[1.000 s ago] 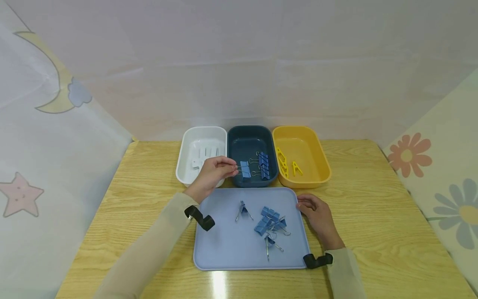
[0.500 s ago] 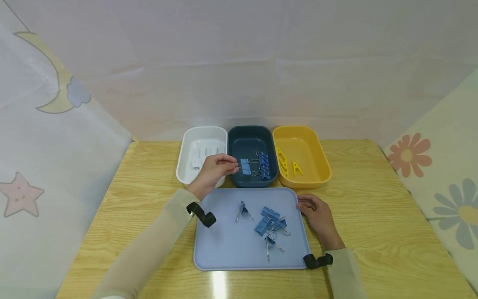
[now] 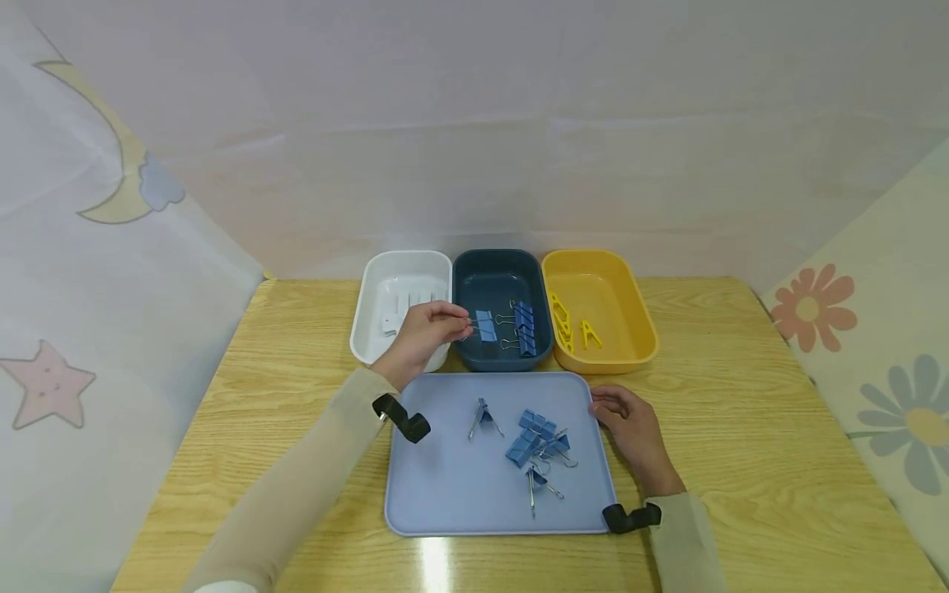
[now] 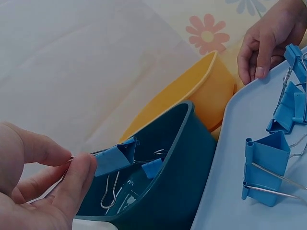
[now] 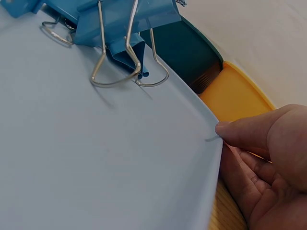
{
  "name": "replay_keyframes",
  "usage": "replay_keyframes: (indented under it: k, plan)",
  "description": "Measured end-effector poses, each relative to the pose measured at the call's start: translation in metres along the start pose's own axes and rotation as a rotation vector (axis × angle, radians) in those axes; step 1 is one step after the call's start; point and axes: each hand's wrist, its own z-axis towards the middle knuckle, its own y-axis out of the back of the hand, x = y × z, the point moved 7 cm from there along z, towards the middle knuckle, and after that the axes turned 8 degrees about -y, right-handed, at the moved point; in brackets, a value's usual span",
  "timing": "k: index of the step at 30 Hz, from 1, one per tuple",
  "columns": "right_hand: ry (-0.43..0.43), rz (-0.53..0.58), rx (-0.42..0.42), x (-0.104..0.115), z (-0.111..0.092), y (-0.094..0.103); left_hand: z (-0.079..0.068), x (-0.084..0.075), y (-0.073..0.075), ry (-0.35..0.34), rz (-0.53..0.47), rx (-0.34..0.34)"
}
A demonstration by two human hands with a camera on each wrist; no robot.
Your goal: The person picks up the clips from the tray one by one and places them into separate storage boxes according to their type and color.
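My left hand [image 3: 423, 339] pinches a blue binder clip [image 3: 485, 326] by its wire handles. The clip hangs over the near left part of a dark teal bin [image 3: 489, 276]; in the left wrist view its blue body [image 4: 114, 160] lies level with the bin's rim. Several darker-looking binder clips [image 3: 524, 329] lie inside that bin. At the light blue tray's [image 3: 445, 486] right edge, my right hand [image 3: 630, 432] grips the rim, with the thumb [image 5: 240, 132] on top and the fingers outside. Several blue binder clips [image 3: 523, 447] sit on the tray, some in a heap.
A white bin [image 3: 371, 292] with several white pieces stands left of the teal one, partly behind my left hand. On the right, a yellow bin [image 3: 600, 288] holds several yellow clips [image 3: 589, 333]. All bins stand beyond the tray on a wooden table [image 3: 741, 412].
My left hand and the binder clip have shifted slightly farther from me over the teal bin. The right hand and the tray have stayed where they were.
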Motion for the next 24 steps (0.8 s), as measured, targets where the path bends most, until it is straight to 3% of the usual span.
replay_keyframes:
  k: [24]
  plan:
    - [-0.014, -0.008, 0.001, 0.001, 0.000, 0.001, 0.014, 0.001, 0.002, 0.017, 0.041, -0.018]
